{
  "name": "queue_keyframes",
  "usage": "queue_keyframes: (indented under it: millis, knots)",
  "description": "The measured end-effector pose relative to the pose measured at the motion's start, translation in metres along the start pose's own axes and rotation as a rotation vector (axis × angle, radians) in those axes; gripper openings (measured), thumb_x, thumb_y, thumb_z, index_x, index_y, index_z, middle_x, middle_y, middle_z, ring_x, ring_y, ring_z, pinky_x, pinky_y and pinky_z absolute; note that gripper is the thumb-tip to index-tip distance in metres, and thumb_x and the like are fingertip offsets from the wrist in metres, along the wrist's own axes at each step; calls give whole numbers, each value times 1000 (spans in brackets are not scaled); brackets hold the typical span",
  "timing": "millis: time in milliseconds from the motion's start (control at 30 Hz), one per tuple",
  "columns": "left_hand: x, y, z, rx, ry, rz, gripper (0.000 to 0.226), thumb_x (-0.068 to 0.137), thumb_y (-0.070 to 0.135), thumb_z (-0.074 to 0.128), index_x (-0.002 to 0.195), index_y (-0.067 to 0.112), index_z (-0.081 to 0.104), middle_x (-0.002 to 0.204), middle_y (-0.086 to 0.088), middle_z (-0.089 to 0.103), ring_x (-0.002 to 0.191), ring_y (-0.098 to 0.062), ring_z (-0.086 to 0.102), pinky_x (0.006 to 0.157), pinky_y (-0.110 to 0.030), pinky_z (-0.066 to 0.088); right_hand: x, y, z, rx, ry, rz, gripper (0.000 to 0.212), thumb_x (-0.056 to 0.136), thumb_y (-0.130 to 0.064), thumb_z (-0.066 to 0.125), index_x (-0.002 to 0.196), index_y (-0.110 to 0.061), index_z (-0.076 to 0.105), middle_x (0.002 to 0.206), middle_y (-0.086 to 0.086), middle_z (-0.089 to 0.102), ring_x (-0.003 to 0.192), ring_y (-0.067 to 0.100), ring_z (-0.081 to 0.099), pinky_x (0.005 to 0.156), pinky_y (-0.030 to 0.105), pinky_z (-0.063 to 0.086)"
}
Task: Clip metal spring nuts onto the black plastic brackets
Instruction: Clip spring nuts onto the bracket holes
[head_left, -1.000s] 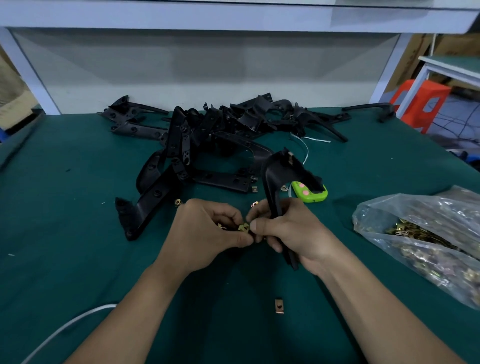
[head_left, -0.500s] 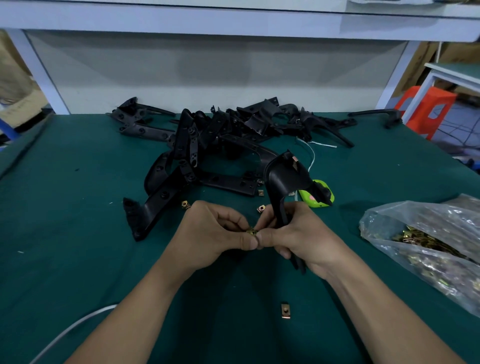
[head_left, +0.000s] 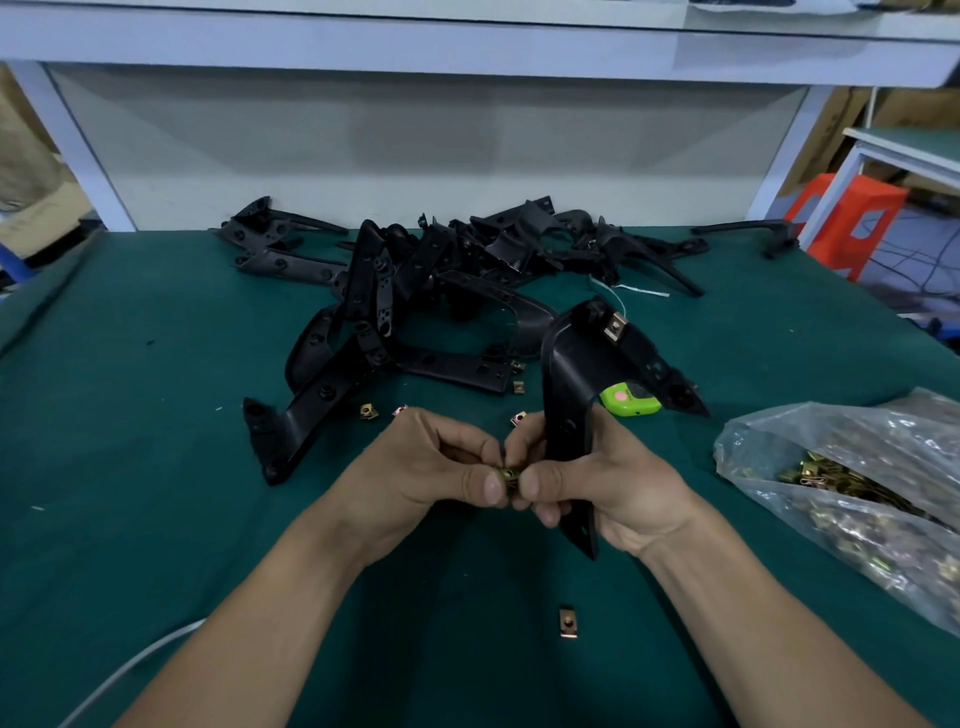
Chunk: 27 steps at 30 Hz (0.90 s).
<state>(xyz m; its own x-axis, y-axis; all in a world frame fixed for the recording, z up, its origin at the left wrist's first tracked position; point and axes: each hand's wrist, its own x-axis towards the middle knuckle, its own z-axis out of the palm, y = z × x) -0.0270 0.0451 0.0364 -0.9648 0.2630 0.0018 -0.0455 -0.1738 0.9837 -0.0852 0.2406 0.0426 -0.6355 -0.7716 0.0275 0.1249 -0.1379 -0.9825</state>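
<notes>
My left grip pinches a small brass-coloured metal spring nut at thumb tip; my right grip curls round a curved black plastic bracket, held upright over the green table, thumb touching the nut.

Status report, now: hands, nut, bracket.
Left hand pinches spring nut. Right hand grips black bracket, thumb at the nut. One clipped nut near bracket's top. Nothing blocking.

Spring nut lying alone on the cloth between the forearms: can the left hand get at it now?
Probably yes: the spring nut lies on bare cloth close to the left hand, with nothing over it. But that hand is pinching a second nut, so it would have to let go first.
</notes>
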Motion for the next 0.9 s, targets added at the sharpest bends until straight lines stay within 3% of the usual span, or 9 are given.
queue_keyframes:
  millis: [267,433,533,600,700,800,900]
  knots:
    - [-1,1,3,-16,-20,0,52,57,47,94,79,3,78,77,-12,74,75,-17,68,75,-22,52,-1,-1,-2,46,-28,8,38,60,-34,97,83,-14,74,71,14,67,62,28,58,47,20,49]
    - [0,0,6,-17,19,19,54,66,39,90,86,-8,72,78,-16,71,76,-17,67,77,-22,52,-1,1,-5,33,-10,-10,40,59,-36,97,84,-15,73,72,15,66,60,26,54,47,21,47]
    - [1,0,8,-50,22,10,29,79,26,79,85,-2,72,79,-14,70,77,-18,66,77,-22,52,2,2,-7,20,51,-25,40,58,-37,97,82,-16,73,70,17,66,54,25,54,46,21,45]
    - [2,0,10,-75,53,-16,16,84,20,75,85,4,73,81,-14,69,78,-17,66,79,-23,53,2,1,-8,-8,112,-30,31,60,-29,96,79,-18,74,67,16,66,48,18,55,45,20,43]
    - [5,-3,11,-87,124,-65,17,85,19,71,89,3,73,78,-10,70,79,-14,70,78,-21,54,5,2,-8,-50,198,-20,12,68,-12,84,73,-20,76,61,10,65,44,13,54,43,19,41]
    - [7,-6,14,-49,171,-86,18,86,21,68,89,4,71,78,-11,70,82,-14,71,79,-18,53,7,3,-10,-86,261,31,15,75,-3,78,71,-17,75,61,10,64,44,13,54,43,18,39]
    - [7,-7,15,35,182,-92,13,96,19,64,87,11,68,82,-13,73,81,-17,70,80,-25,54,6,3,-11,-89,280,61,24,84,6,73,73,-16,75,62,11,64,45,13,54,43,18,40]
